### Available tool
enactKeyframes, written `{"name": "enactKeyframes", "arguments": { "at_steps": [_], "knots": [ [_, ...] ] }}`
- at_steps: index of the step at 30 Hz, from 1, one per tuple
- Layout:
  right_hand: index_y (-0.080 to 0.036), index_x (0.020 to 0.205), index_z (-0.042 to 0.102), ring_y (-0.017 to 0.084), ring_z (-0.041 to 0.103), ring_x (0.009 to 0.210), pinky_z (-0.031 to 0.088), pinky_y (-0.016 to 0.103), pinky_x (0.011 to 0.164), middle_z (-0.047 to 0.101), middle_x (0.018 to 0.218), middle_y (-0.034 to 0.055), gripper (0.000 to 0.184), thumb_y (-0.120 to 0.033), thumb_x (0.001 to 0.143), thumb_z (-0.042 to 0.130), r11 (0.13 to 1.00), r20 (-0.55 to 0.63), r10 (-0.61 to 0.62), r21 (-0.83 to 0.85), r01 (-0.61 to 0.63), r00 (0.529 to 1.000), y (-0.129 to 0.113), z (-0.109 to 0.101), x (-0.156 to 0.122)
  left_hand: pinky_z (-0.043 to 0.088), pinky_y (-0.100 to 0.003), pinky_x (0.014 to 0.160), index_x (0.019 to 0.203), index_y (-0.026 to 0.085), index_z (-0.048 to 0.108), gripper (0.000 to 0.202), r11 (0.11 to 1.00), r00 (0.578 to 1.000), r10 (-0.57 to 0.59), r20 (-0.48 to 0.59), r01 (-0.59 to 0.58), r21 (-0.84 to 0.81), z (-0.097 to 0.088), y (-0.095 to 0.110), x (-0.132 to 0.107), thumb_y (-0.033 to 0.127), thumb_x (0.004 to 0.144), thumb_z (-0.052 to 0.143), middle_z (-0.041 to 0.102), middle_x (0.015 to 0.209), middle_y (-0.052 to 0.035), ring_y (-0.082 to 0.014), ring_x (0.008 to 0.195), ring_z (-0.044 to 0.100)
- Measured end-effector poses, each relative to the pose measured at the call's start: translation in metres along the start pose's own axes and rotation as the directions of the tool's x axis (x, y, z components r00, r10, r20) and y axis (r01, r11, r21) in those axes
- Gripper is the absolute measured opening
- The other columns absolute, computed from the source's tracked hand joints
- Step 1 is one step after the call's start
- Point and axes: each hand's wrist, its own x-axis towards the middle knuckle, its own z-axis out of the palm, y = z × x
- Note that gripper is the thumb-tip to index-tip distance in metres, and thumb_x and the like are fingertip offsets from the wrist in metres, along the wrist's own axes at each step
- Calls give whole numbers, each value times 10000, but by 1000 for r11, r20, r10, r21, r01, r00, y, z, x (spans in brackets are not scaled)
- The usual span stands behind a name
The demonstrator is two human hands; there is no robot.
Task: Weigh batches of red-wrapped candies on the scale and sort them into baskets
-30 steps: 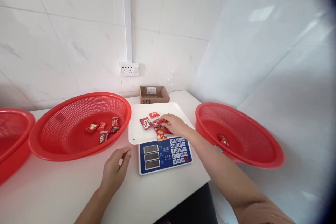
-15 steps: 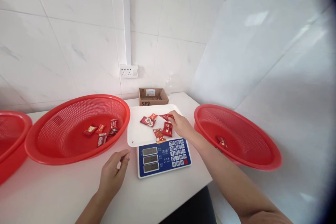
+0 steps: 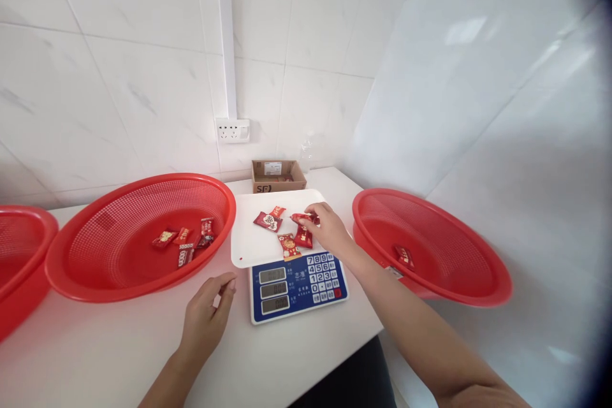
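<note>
White surface (image 3: 95, 357) with three red baskets (image 3: 138, 280); one scale (image 3: 296, 280), its tray (image 3: 253, 245) bearing five candies (image 3: 268, 221). Right hand (image 3: 329, 229) pinches one candy (image 3: 301, 218) on the tray; left hand (image 3: 208, 315) rests loosely curled, empty, beside the scale.

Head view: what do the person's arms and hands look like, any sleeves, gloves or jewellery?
Both are bare. The left hand and right hand wear no gloves, and no rings, watch or bands show on the fingers or wrists. No sleeves are in view: both forearms are uncovered right to the frame's lower edge. No markings or cables on them.
</note>
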Motion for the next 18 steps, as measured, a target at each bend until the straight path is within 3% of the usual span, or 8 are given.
{"name": "enactKeyframes", "arguments": {
  "at_steps": [4, 7, 11, 15, 18],
  "knots": [
    [-180, 1138, 578, 204, 531, 1135, 426, 377, 969, 546, 1241, 116, 330, -296, 829, 583, 992, 215, -124, 62, 113, 969, -10, 4, -6, 474, -197, 423, 909, 201, 659, 273, 1000, 1000, 7, -2, -7, 4, 0, 1, 1, 406, 822, 501, 693, 751, -51, -167, 674, 665],
    [-185, 1162, 606, 235, 420, 1280, 359, 441, 1047, 493, 1343, 135, 324, -282, 863, 526, 992, 215, -122, 4, 124, 969, -10, 3, -11, 471, -193, 417, 914, 201, 658, 273, 1000, 1000, 6, 0, -6, 1, 0, 1, 1, 404, 825, 498, 690, 748, -48, -165, 674, 664],
    [-256, 1199, 620, 290, 325, 1350, 326, 532, 1060, 503, 1366, 96, 359, -350, 869, 517, 992, 200, -108, -46, 120, 974, 1, -3, -19, 469, -185, 419, 915, 204, 651, 255, 1000, 1000, 14, 10, -14, 14, 0, -1, 0, 387, 838, 491, 683, 738, -35, -156, 675, 663],
    [-267, 1238, 587, 266, 408, 1302, 376, 491, 1044, 518, 1356, 80, 399, -417, 882, 490, 993, 28, -114, 0, 115, 993, 11, -8, -40, 465, -181, 413, 928, 207, 641, 233, 997, 998, 63, -15, -63, 37, 1, -3, 1, 363, 853, 485, 681, 739, -24, -150, 671, 663],
    [-235, 1186, 593, 239, 544, 1157, 462, 442, 961, 602, 1233, 100, 341, -370, 892, 486, 992, -255, -106, 37, 120, 961, 20, -1, -70, 464, -179, 433, 923, 211, 626, 173, 972, 973, 212, -93, -200, 120, -2, -2, 1, 299, 866, 489, 665, 705, -8, -133, 635, 648]
  ]
}}
